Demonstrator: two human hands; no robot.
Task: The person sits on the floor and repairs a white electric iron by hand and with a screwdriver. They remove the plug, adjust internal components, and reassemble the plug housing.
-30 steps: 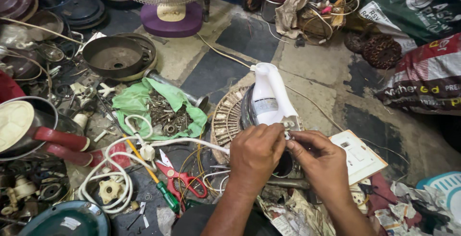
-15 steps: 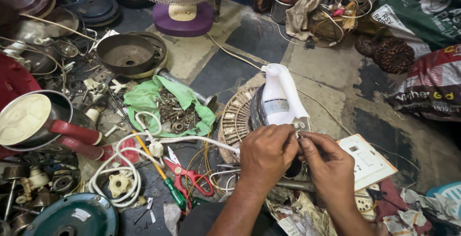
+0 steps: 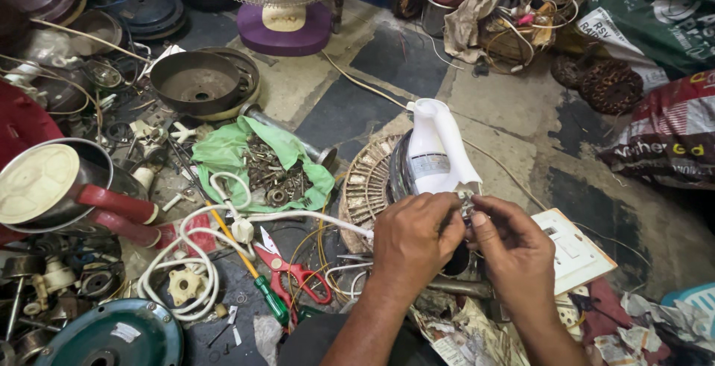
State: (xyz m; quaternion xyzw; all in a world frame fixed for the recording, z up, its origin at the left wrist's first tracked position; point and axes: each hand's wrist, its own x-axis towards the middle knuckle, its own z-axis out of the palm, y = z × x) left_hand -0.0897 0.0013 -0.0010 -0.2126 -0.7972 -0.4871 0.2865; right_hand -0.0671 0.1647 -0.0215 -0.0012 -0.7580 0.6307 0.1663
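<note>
Hands barely shift vs. the earlier frames; mostly the head cam tilts, so the fan housing sits a bit higher in view. Left hand point(image 3: 414, 241) and right hand point(image 3: 514, 250) stay pressed close together, fingertips pinching a small metal fitting point(image 3: 467, 196) w/ wires at the near end of the white fan motor housing point(image 3: 436, 150), center of scene. Work looks unchanged, still fiddly at that joint. Housing rests on a round wire fan guard point(image 3: 363, 187). Left of it: green cloth w/ screws point(image 3: 261, 161), red scissors point(image 3: 290, 265), white cord point(image 3: 194, 262). Right: white switch plate point(image 3: 577, 250).
</note>
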